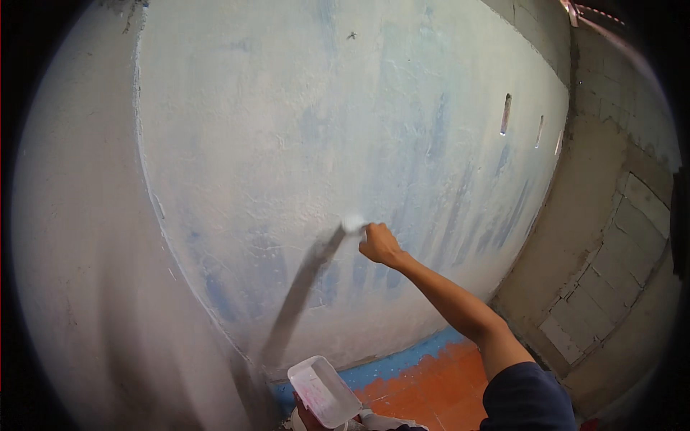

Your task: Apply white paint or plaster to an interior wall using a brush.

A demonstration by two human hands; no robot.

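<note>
My right hand (381,244) is raised against the pale wall, its fingers closed round the handle of a small painting tool. The tool's white head (353,225) touches or nearly touches the wall. It is blurred, so I cannot tell a brush from a small roller. Low in the picture, my left hand (307,416) is mostly hidden in shade beneath a clear rectangular plastic tub (338,402), which it holds tilted. Whitish and pink stains show inside the tub. The wall (287,144) is covered in uneven white over blue and grey streaks.
A plain grey wall (72,215) meets the painted one at a corner on the left. To the right stands a bare cement wall with exposed blocks (611,251). Narrow slots (506,113) pierce the painted wall. Below lies an orange floor (438,381) with a blue painted border (388,365).
</note>
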